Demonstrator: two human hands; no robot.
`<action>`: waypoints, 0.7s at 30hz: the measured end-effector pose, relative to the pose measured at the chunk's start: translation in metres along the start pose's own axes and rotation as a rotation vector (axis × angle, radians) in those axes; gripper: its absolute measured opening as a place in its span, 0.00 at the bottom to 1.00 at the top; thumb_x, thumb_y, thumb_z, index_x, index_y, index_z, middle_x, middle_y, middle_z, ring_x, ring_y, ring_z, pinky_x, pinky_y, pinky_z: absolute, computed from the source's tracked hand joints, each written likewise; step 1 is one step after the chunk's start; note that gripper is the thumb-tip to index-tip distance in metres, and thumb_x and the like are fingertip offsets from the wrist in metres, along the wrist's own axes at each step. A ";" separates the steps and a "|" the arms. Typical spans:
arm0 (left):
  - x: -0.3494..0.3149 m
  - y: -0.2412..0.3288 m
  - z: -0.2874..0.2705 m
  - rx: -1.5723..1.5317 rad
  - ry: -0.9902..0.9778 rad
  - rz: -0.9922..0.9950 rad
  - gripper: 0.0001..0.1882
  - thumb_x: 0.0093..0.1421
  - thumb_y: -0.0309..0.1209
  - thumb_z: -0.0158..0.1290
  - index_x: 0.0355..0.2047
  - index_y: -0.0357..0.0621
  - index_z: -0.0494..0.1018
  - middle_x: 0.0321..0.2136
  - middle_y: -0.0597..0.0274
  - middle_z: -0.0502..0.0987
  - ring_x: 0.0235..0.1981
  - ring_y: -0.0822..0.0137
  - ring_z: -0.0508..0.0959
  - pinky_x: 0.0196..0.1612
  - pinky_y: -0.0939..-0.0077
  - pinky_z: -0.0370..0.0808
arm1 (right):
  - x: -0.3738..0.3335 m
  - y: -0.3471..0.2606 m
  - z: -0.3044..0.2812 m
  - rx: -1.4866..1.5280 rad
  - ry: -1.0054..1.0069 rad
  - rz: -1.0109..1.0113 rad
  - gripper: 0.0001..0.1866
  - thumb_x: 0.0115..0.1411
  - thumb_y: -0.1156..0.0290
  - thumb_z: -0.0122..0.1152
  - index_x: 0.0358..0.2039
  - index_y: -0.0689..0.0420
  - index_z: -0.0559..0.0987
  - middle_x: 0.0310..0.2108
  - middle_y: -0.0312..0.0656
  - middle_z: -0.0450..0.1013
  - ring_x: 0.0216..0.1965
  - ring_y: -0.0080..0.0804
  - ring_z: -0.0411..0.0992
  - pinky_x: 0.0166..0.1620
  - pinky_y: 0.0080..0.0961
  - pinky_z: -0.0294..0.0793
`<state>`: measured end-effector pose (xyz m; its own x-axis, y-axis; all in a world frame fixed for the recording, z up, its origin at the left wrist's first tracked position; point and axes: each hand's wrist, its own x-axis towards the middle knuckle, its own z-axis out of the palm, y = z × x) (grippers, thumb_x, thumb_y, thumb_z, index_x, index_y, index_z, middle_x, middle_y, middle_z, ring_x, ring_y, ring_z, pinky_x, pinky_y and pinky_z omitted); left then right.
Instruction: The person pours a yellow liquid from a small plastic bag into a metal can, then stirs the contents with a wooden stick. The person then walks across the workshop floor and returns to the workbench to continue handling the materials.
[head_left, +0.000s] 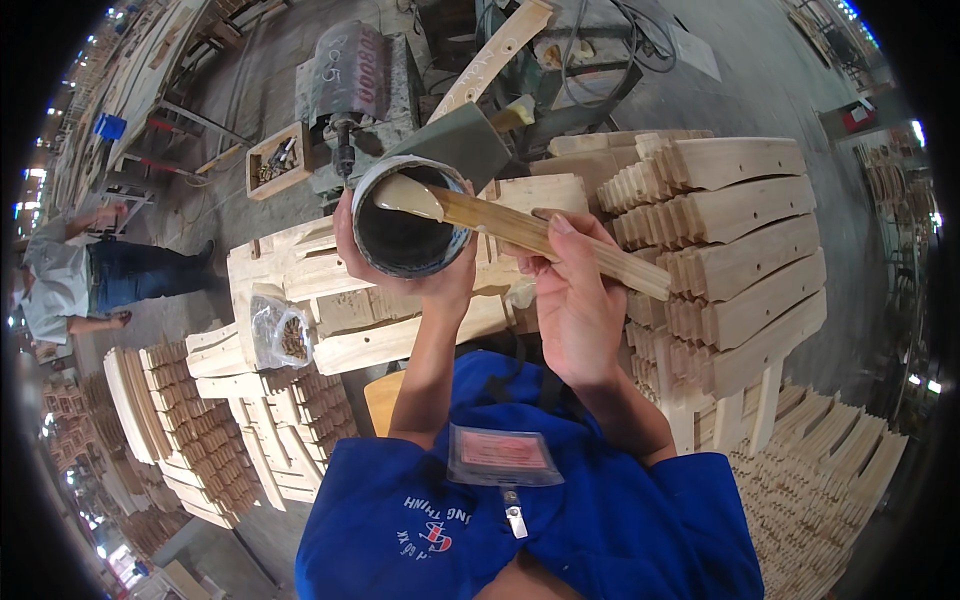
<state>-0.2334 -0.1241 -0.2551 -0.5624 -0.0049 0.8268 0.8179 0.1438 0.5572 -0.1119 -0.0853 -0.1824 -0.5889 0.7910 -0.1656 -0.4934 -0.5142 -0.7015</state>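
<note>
My left hand [452, 285] is wrapped round a round, dark-walled pot [415, 240] with a pale, crusted rim, tilted so its dark inside shows. In my right hand [580, 290] is a flat wooden stick [540, 233], gripped between thumb and fingers. Its far end lies over the mouth of the pot and carries a cream-coloured, glossy coating [408, 197] that looks like glue. Below the pot, pale wooden pieces [370, 345] lie side by side. Whether anything is left in the bottom of the pot is too dark to see.
Stacked shaped boards [745, 250] stand at my right, more stacks [180, 430] at left. A machine with a chuck [345, 150] is ahead, beside a wooden box of metal bits [278, 162]. A clear bag of dowel-like pieces [285, 332] lies left. Another person [100, 270] stands far left.
</note>
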 end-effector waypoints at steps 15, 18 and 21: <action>-0.018 0.001 -0.013 -0.272 -0.211 -0.283 0.55 0.32 0.38 0.76 0.57 0.33 0.57 0.52 0.50 0.63 0.51 0.58 0.69 0.55 0.66 0.66 | 0.010 -0.001 -0.032 -0.236 -0.024 -0.069 0.13 0.65 0.69 0.53 0.44 0.68 0.73 0.32 0.43 0.75 0.32 0.21 0.69 0.39 0.19 0.67; -0.030 -0.008 -0.016 -0.146 -0.303 -0.292 0.48 0.32 0.43 0.74 0.51 0.33 0.65 0.48 0.51 0.68 0.47 0.55 0.71 0.51 0.62 0.65 | 0.018 0.009 -0.052 -0.194 -0.027 -0.030 0.14 0.65 0.70 0.53 0.45 0.68 0.73 0.34 0.43 0.74 0.33 0.23 0.71 0.40 0.20 0.67; -0.039 -0.021 -0.025 0.006 -0.461 -0.151 0.47 0.32 0.47 0.72 0.50 0.34 0.65 0.45 0.52 0.70 0.46 0.54 0.70 0.49 0.59 0.62 | 0.023 0.019 -0.071 -0.174 -0.021 0.053 0.14 0.65 0.70 0.53 0.45 0.69 0.73 0.34 0.43 0.74 0.34 0.25 0.72 0.39 0.20 0.67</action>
<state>-0.2259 -0.1518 -0.2969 -0.6713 0.4129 0.6155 0.7228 0.1808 0.6670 -0.0893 -0.0532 -0.2483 -0.6253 0.7564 -0.1918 -0.3445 -0.4882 -0.8019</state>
